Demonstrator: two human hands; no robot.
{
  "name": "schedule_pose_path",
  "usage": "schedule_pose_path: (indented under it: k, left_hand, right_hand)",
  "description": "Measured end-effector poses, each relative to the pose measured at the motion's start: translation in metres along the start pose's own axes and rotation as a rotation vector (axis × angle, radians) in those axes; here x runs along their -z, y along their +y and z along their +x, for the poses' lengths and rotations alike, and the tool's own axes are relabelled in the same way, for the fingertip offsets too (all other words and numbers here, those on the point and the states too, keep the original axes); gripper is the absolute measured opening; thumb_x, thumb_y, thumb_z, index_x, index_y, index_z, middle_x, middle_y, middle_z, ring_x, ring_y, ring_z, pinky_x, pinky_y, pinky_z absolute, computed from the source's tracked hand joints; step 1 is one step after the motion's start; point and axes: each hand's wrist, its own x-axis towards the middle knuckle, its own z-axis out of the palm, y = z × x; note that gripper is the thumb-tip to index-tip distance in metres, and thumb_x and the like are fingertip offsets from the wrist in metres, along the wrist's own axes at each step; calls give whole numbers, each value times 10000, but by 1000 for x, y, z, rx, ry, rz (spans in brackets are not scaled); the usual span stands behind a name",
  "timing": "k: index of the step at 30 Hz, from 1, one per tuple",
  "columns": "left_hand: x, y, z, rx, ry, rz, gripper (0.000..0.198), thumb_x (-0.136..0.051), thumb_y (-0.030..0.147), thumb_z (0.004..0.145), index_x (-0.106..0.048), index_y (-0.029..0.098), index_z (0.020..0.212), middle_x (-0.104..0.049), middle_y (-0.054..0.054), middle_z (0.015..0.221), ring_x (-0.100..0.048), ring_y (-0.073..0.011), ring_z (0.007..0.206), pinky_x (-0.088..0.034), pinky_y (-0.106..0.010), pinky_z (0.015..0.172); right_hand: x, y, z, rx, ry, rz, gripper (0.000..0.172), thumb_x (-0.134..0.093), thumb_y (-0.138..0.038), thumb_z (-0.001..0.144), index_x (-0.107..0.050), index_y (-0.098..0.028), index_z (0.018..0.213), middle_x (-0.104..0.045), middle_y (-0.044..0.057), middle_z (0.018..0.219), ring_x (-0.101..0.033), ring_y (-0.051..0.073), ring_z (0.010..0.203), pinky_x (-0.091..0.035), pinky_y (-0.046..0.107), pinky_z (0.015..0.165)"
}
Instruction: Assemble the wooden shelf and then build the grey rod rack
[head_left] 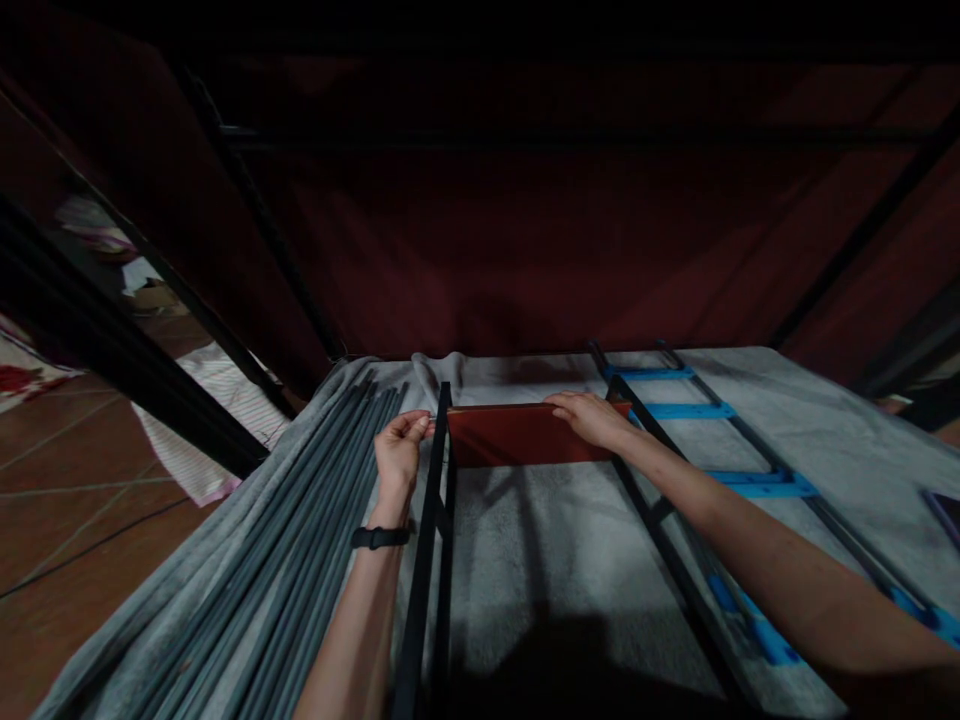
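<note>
Rods (pixel 277 560) lay leftmost, bundled, running near to far. Left hand (pixel 397 445): thumb and fingertips pinched together, apparently on a slim item (pixel 432 417), too small to identify, at the outer side of the left black rail (pixel 423 560). Red-brown board (pixel 525 440) spanned crosswise toward the right black rail (pixel 666 555), long axis left-right; its left end lay just right of the pinch, rail between. Right hand (pixel 589 415): draped over the top edge, nearer the right end; clamping could not be told. Blue crosspieces (pixel 761 486) stood farther right.
</note>
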Motion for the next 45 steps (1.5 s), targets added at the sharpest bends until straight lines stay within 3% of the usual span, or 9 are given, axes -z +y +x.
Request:
schedule_pose_path:
  k: [7,16,22,26,32,45]
  left_hand:
    - [-4,2,0,-26,55,34,307,-781,316,586,-675,126,802,-664,-22,690,-601,-120,626,-495,-262,661]
    - [-7,6,-2,139,12,-54,419,-834,348,479,-638,140,786,-659,-13,711,-592,-115,626,-481,-258,646]
    - [-6,6,0,-52,45,20,294,-783,293,588,-670,130,805,-669,-22,737,-601,-110,655,-497,-257,701]
    - [-7,2,-2,-103,96,76,268,-755,298,624,-667,135,817,-672,-29,747,-615,-127,679,-512,-279,720]
    - [-8,-4,-8,-85,163,95,299,-739,327,637,-666,138,857,-675,-28,756,-633,-138,698,-513,-289,724]
    - [-10,12,-14,-38,121,79,297,-760,244,616,-687,125,878,-692,-28,748,-630,-118,685,-503,-265,729]
  right_hand:
    - [-1,1,3,-16,-2,-26,348,-405,-214,978,-588,-222,1273,-656,85,1187,-610,208,1045,-405,323,908]
    - [-4,3,4,-25,14,-42,305,-400,-218,991,-623,-237,1197,-646,74,1166,-592,206,1059,-369,334,913]
    - [-3,2,4,-18,22,-51,319,-391,-213,991,-611,-231,1222,-636,80,1195,-584,200,1059,-370,336,913]
    - [-4,2,3,-15,14,-57,320,-392,-231,991,-612,-231,1223,-631,88,1200,-584,214,1055,-385,346,891]
    - [-5,4,3,-16,25,-57,324,-415,-230,987,-590,-236,1260,-640,78,1191,-589,204,1046,-388,330,892]
    - [-4,5,2,-3,18,-22,324,-385,-220,989,-600,-219,1232,-651,86,1157,-592,212,1029,-386,335,898]
